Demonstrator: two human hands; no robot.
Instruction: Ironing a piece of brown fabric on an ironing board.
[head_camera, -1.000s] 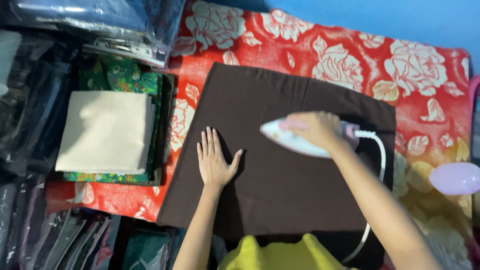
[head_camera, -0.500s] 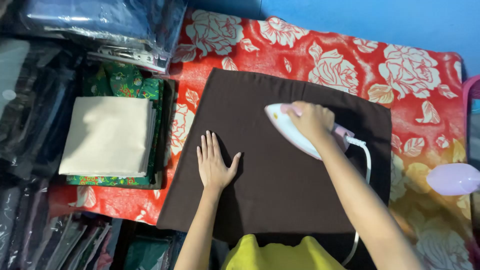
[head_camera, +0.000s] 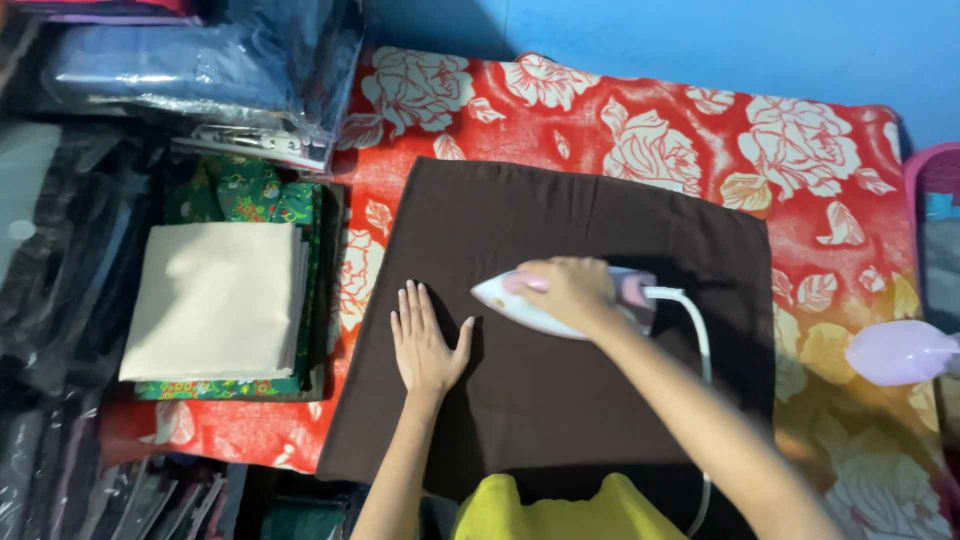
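My left hand lies flat, fingers spread, pinning the brown cloth at the centre of the frame. Just right of it my right hand is wrapped around the iron; I should glide slowly, pressing evenly, clear of my fingers.

Clear plastic packs of blue cloth lie top left; dark bagged packs line the left edge.
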